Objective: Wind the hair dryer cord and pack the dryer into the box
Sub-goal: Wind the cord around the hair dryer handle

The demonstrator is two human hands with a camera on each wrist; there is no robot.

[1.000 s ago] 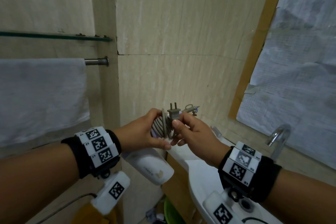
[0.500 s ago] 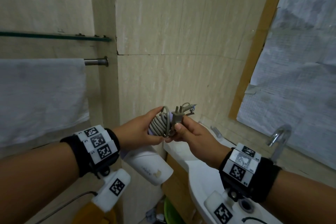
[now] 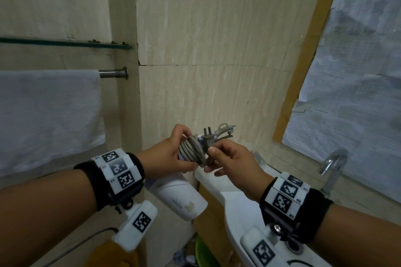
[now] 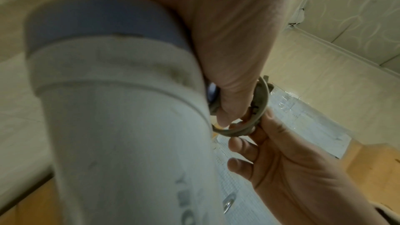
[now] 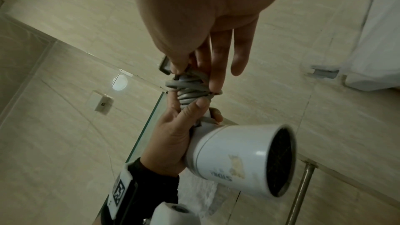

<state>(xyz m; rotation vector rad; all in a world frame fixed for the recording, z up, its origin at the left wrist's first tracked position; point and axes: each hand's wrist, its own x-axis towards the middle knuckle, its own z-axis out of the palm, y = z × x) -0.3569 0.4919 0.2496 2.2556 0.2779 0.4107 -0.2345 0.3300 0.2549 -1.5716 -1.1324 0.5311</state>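
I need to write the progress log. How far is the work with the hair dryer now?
Done: the cord is wound in coils around the dryer handle. In hand: left hand grips the coils, right hand pinches the plug end. Left: securing the plug and packing; no box is in view.

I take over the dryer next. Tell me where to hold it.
Take the white barrel from below. It is broad, smooth and bare, hanging beneath the left hand. The handle is wrapped in cord, with the right hand pinching the plug.
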